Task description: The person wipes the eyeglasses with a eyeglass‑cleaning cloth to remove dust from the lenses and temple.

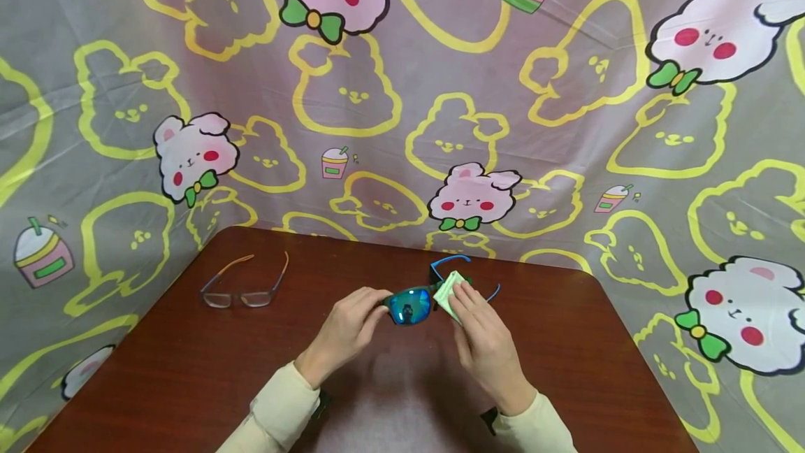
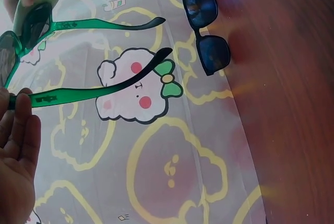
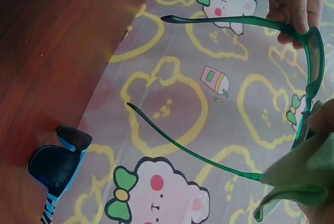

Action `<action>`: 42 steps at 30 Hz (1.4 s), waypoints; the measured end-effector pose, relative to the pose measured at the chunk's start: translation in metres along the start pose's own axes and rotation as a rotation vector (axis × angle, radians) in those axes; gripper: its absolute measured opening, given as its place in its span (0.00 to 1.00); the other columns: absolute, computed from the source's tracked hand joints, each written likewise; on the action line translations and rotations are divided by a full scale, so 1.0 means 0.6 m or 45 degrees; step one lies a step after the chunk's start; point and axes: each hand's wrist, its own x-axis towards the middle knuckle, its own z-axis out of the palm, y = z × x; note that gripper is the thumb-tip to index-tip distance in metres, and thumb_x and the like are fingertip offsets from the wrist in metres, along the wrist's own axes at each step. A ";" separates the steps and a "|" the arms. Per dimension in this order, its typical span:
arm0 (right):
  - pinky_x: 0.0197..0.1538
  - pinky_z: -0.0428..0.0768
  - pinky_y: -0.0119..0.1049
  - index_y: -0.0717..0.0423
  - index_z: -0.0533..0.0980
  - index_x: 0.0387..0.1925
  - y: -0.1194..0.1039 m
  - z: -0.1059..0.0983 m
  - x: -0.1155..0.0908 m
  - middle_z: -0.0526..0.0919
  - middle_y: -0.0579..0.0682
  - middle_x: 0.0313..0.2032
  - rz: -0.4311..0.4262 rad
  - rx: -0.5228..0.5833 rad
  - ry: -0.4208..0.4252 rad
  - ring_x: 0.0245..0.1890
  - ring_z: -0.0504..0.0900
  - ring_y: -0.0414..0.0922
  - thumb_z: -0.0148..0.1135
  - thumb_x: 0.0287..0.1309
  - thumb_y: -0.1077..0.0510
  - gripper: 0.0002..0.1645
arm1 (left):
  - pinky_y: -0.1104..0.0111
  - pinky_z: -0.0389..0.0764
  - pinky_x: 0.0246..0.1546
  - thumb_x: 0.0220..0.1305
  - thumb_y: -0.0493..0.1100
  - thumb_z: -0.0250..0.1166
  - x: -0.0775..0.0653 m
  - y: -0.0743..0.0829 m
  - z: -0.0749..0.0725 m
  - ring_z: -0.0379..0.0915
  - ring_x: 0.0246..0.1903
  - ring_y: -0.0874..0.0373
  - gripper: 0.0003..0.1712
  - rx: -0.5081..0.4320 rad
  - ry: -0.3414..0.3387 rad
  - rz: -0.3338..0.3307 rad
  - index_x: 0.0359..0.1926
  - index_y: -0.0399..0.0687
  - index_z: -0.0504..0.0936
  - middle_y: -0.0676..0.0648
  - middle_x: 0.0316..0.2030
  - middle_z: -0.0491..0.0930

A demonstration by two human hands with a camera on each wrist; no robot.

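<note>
Green-framed sunglasses (image 1: 410,306) with mirrored blue lenses are held up above the table, their temples unfolded. My left hand (image 1: 349,324) pinches them at the hinge of one temple, thumb against fingers, as the left wrist view also shows. A folded pale green cloth (image 1: 448,297) lies over the other lens, and my right hand (image 1: 484,338) grips the cloth around that lens. In the right wrist view the cloth (image 3: 297,174) hides most of that lens and the hinge beside it.
Behind the hands, dark sunglasses with blue temples (image 1: 450,259) rest on the brown table (image 1: 157,355). Clear eyeglasses (image 1: 237,299) stand unfolded at the table's left. A patterned curtain (image 1: 377,145) surrounds the table's back and sides.
</note>
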 end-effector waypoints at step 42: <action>0.61 0.66 0.46 0.69 0.76 0.51 -0.016 0.009 -0.003 0.77 0.63 0.53 -0.028 0.035 -0.032 0.54 0.76 0.59 0.40 0.72 0.61 0.21 | 0.72 0.77 0.36 0.67 0.39 0.58 0.007 0.014 0.019 0.73 0.34 0.62 0.09 0.020 -0.045 -0.066 0.46 0.40 0.78 0.51 0.35 0.78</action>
